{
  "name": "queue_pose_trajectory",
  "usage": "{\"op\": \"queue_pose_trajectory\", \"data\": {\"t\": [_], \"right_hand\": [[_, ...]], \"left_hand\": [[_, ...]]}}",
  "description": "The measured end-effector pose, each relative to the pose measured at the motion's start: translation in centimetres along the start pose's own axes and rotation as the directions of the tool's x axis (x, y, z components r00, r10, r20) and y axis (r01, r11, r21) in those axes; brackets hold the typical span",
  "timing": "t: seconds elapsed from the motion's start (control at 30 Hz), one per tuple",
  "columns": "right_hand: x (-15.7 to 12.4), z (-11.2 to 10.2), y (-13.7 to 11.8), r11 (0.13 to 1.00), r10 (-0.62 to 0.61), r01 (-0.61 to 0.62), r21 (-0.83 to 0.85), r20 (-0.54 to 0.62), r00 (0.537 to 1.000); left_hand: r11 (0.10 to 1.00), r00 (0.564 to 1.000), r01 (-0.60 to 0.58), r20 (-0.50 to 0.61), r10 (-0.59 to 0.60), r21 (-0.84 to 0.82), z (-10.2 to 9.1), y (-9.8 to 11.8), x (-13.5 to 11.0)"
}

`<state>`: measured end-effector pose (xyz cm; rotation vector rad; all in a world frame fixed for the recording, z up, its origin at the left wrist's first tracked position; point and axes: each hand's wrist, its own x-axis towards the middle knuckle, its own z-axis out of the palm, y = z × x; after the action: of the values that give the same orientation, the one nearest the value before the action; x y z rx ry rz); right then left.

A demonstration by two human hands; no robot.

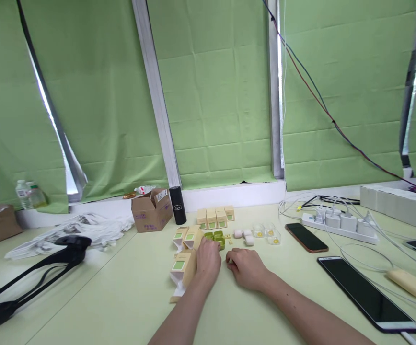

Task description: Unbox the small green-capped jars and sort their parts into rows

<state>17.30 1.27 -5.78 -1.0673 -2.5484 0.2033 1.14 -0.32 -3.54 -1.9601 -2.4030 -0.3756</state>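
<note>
My left hand (208, 259) rests on the pale green table, its fingers curled by the small green cases (215, 237) and touching an open tan carton (182, 269). Whether it grips anything is hidden. My right hand (247, 268) lies beside it with the fingers curled under, and a tiny light object may sit at its fingertips. Two more open cartons (187, 237) stand just behind the left hand. A row of closed tan boxes (215, 216) with green labels stands further back. White earbud cases (244, 235) and clear cases (267, 231) lie to the right of them.
A black cylinder (178, 205) and a brown cardboard box (151, 210) stand at the back. Two phones (306, 237) (368, 293), a power strip (339, 224) with chargers, cables and white boxes (398, 203) fill the right. A black strap device (31, 275) and papers lie left.
</note>
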Motion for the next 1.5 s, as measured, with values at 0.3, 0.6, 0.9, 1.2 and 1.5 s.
{"op": "queue_pose_trajectory", "data": {"t": [0.3, 0.6, 0.9, 1.2, 1.5], "right_hand": [[-0.1, -0.4, -0.3, 1.000, 0.008, -0.008, 0.011, 0.004, 1.000], [-0.2, -0.6, -0.4, 1.000, 0.007, -0.007, -0.003, 0.006, 1.000], [-0.1, -0.4, -0.3, 1.000, 0.008, -0.008, 0.004, 0.010, 1.000], [-0.1, -0.6, -0.4, 1.000, 0.020, -0.020, -0.003, 0.027, 0.999], [0.2, -0.7, 0.2, 0.999, 0.028, -0.027, 0.038, -0.042, 0.999]], "left_hand": [[0.999, 0.998, -0.024, -0.056, 0.027, 0.049, 0.5, -0.1, 0.1], [0.999, 0.997, -0.014, -0.080, 0.018, 0.043, 0.5, -0.1, 0.1], [0.999, 0.992, -0.013, -0.128, 0.017, 0.030, 0.5, -0.3, -0.2], [0.999, 0.988, -0.021, -0.150, 0.028, 0.046, 0.6, -0.4, -0.1], [0.995, 0.975, -0.078, -0.205, 0.089, 0.060, -0.9, -0.2, -1.3]]}}
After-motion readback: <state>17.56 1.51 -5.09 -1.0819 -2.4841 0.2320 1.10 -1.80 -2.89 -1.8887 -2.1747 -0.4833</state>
